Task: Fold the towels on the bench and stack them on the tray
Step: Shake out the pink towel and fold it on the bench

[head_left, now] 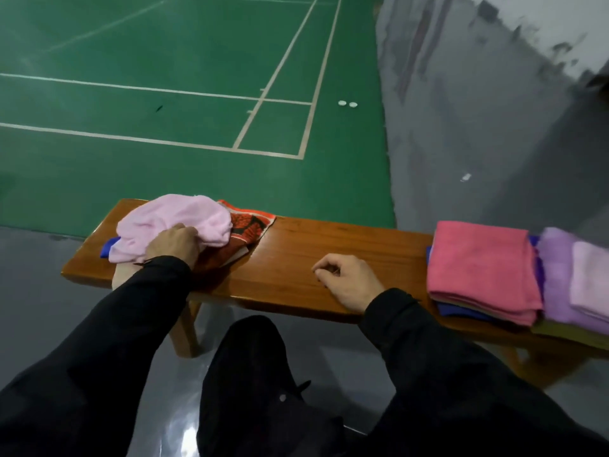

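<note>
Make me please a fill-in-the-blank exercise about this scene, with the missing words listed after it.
1. The left hand grips the light ____ towel.
2. The right hand rests on the wooden ____, holding nothing.
3. The top towel of the folded stack is ____ pink than the gripped one.

Missing words: pink; bench; darker

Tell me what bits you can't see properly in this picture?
- Tray, head view: hidden under the folded stacks; only a thin olive strip shows below them.
- Purple towels: cut off by the right edge.
- Blue towel: mostly covered by the pink towel that the left hand grips.
- Two white things on the floor: too small to tell.
</note>
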Demonstrator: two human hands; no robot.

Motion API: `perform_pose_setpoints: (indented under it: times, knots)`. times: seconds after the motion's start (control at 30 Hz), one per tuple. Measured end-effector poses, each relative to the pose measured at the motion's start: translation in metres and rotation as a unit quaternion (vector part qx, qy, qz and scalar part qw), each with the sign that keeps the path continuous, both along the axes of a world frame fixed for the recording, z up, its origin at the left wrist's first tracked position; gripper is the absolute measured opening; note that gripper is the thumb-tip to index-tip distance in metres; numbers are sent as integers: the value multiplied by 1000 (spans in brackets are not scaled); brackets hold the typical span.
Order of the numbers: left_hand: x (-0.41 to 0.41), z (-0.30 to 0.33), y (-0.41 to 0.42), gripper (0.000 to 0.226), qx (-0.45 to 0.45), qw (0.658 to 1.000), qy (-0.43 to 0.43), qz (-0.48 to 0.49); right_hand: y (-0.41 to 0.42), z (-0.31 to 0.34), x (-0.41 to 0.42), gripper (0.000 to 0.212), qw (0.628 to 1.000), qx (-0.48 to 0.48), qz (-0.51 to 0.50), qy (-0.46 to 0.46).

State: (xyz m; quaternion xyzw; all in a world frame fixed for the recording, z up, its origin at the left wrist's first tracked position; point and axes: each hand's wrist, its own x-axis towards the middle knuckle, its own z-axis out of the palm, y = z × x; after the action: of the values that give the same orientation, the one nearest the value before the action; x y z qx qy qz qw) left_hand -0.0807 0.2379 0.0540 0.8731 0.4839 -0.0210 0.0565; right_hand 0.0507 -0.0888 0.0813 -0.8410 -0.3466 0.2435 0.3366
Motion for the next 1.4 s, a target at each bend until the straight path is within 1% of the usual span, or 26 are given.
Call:
perform_pose_setpoints:
  times: [0.1, 0.2, 0.27, 0.3, 0.37, 0.43, 0.5, 0.53, 0.6, 0.67, 0.73, 0.8, 0.93, 0.97, 1.0, 1.03, 1.07, 1.1, 1.13, 1.17, 1.2, 1.23, 1.27, 1.3, 1.33, 1.4]
  knots:
    - [-2, 32, -16, 23, 43, 976, -212, 24, -5, 5, 8, 14, 1000, 7, -16, -6]
    - [12, 101, -44, 39, -51, 883, -466, 36, 3, 16, 12, 12, 998, 55, -32, -10]
    - [26, 152, -63, 27, -54, 815, -576, -32, 14, 28, 13, 13, 992, 121, -35, 11]
    - [33, 171, -71, 21, -83, 786, -609, -72, 20, 36, 11, 22, 986, 161, -27, 41]
    - [47, 200, -88, 18, -218, 717, -653, -104, 29, 53, 6, 64, 966, 228, 0, 122]
    - [60, 215, -109, 19, -350, 669, -646, -114, 37, 65, 2, 104, 948, 259, 10, 186]
    - [73, 215, -128, 21, -434, 661, -601, -117, 40, 71, 5, 116, 929, 283, 1, 238]
    - [79, 208, -132, 20, -463, 659, -582, -109, 37, 73, 9, 112, 912, 299, -9, 280]
    - [84, 193, -138, 25, -556, 642, -520, -90, 26, 76, 16, 86, 876, 329, -19, 351]
    - [86, 176, -140, 49, -641, 615, -454, -62, 13, 78, 20, 44, 896, 326, -24, 301]
    - [90, 163, -146, 67, -687, 572, -445, -56, 1, 77, 25, 18, 922, 322, -29, 214]
    - [94, 160, -153, 78, -697, 543, -463, -75, -10, 85, 27, 16, 915, 337, -37, 219]
    - [98, 172, -175, 90, -736, 515, -415, -144, -21, 99, 33, 33, 877, 373, -59, 298]
    - [98, 175, -177, 89, -751, 494, -412, -150, -21, 106, 35, 34, 862, 395, -66, 311]
    - [99, 176, -178, 88, -769, 456, -421, -149, -21, 114, 39, 37, 839, 424, -71, 334]
    - [103, 175, -178, 87, -764, 449, -439, -148, -21, 126, 42, 39, 810, 458, -82, 357]
    - [108, 172, -178, 81, -736, 482, -448, -162, -21, 139, 46, 39, 782, 489, -91, 376]
    - [112, 159, -174, 68, -665, 573, -448, -169, -22, 152, 51, 34, 760, 512, -105, 386]
    - [113, 143, -173, 47, -582, 689, -400, -160, -25, 164, 57, 27, 742, 529, -120, 394]
    - [116, 119, -171, 33, -501, 783, -329, -168, -27, 175, 65, 22, 726, 548, -129, 395]
    - [112, 96, -173, 28, -460, 833, -246, -186, -29, 184, 73, 21, 713, 566, -141, 389]
    - [106, 78, -180, 28, -468, 841, -188, -198, -31, 190, 84, 22, 701, 579, -173, 378]
    - [97, 68, -189, 27, -519, 815, -179, -186, -33, 192, 93, 24, 694, 587, -200, 367]
    - [91, 64, -200, 21, -564, 781, -209, -170, -36, 190, 100, 27, 703, 581, -214, 351]
    - [83, 68, -215, 15, -633, 723, -238, -141, -37, 182, 106, 30, 719, 562, -233, 338]
    - [76, 74, -240, 35, -754, 584, -279, -116, -38, 139, 114, 31, 761, 488, -246, 349]
